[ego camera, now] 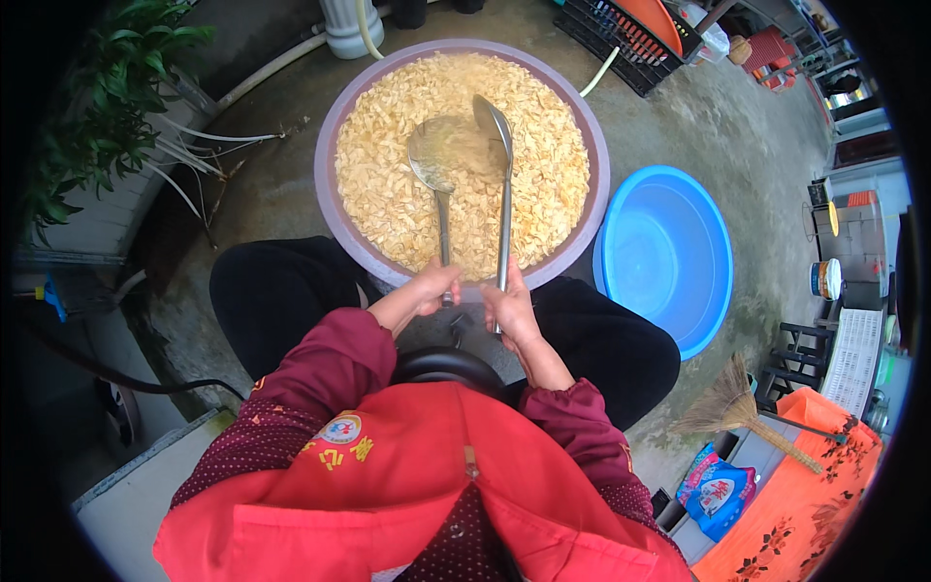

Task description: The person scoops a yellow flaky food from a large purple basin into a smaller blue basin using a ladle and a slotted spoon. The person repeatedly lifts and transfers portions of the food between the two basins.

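A wide round purple-grey tub (325,174) sits before me, filled with pale yellow sliced pieces (393,225), with cloudy liquid showing near the middle. My left hand (436,282) grips the handle of a metal skimmer (443,218), whose broad round head lies among the slices. In my right hand (511,309) is the long handle of a second metal skimmer or ladle (505,211). Its head is tilted nearly edge-on, to the right of the first one. Both hands are at the tub's near rim, side by side, and the two tools stand apart.
To the tub's right stands a blue plastic basin (658,254). A black crate (633,44) is at the back right. Lower right are a straw broom (734,407), a blue packet (716,491) and an orange floral cloth (793,502). Leafy plants (116,94) hang at left.
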`<state>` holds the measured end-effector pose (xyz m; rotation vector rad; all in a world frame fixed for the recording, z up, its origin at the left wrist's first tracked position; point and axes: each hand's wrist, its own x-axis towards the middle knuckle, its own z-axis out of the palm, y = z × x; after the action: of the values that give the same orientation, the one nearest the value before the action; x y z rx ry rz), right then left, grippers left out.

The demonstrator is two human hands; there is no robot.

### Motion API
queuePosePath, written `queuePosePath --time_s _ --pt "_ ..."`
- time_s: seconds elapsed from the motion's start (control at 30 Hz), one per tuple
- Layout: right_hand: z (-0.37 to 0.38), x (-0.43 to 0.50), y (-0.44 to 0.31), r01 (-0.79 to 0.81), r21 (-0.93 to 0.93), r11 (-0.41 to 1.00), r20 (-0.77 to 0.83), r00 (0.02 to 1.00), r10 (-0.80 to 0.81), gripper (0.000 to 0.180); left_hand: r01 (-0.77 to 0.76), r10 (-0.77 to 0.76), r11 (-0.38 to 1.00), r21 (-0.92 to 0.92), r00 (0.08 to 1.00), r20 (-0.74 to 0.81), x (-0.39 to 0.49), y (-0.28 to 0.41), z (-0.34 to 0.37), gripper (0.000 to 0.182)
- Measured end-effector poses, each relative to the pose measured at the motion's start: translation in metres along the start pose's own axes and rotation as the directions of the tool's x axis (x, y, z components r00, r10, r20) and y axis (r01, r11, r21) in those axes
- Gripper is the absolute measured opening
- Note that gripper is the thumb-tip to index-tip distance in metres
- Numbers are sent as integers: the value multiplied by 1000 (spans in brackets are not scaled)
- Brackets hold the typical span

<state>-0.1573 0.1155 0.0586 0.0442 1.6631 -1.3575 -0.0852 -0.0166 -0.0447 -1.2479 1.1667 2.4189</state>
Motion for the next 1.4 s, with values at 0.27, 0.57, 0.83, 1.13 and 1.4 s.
queuePosePath --time_s 0.27,0.57,0.83,1.13,1.4 --pt "-8 -11 -7 55 54 997 7 998 -56 72 103 -86 981 -167 991 105 -18 18 -6 10" --pt "-18 17 8 -28 -9 1000 -131 991 27 68 137 -148 984 -115 984 -95 -14 9 -6 13" --pt "-8 12 4 -19 112 993 1 1000 19 70 97 -94 995 12 983 -160 -4 -4 2 27" --pt "3 10 23 67 -52 996 -39 997 -69 75 63 -62 998 9 993 -104 3 -8 -4 21" --pt "8 20 56 265 -346 900 37 962 -269 75 54 -55 998 -11 992 -110 -6 0 4 15"
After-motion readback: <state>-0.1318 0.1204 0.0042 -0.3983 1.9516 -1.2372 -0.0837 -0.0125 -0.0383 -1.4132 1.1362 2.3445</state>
